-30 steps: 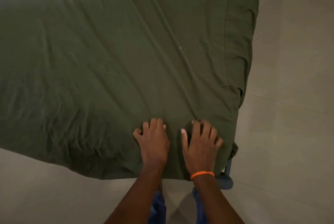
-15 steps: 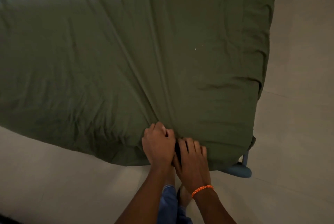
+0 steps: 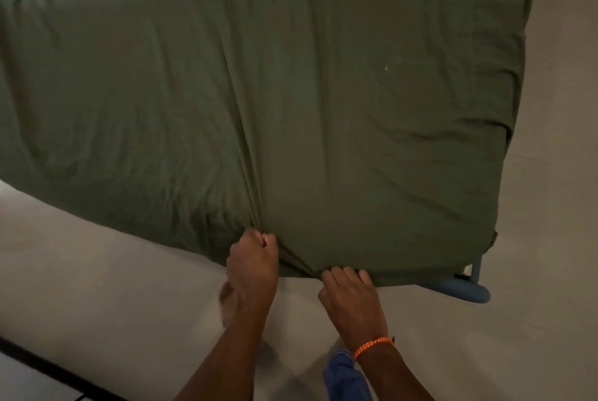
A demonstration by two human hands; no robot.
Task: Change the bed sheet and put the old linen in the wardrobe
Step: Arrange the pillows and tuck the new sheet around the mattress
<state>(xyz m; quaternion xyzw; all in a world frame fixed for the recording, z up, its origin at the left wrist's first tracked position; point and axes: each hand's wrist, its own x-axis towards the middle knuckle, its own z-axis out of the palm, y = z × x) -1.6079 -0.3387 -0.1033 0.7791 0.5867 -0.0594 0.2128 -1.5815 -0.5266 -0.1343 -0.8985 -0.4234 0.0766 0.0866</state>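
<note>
The green sheet (image 3: 259, 93) lies spread over the bed, covering nearly the whole top and hanging down over the near edge and the right side. It is creased all over, with long folds running from the far middle down to a bunch at the near edge. A few small pale specks sit on it right of centre.

Your left hand (image 3: 254, 263) is at that bunch, on the near edge a little left of the middle. Its grip is a closed fist, knuckles up, with the gathered cloth held between the curled fingers and thumb; the folds fan out from it.

Your right hand (image 3: 351, 297) is just to the right, close beside the left but not touching it. Its fingers (image 3: 348, 272) are curled over the hem at the near edge, their tips hidden in the cloth, so its grip is on the sheet as well. An orange band (image 3: 373, 346) circles that wrist.

At the near right corner the sheet wraps round the mattress, and a blue bed leg (image 3: 466, 290) with a rounded foot shows just below it, standing on the floor.

The floor (image 3: 550, 238) is pale and tiled, seen to the right of the bed and all along the near side. A bit of blue clothing (image 3: 343, 378) shows below your right forearm. A dark strip (image 3: 38, 365) crosses the floor at the near left corner.
</note>
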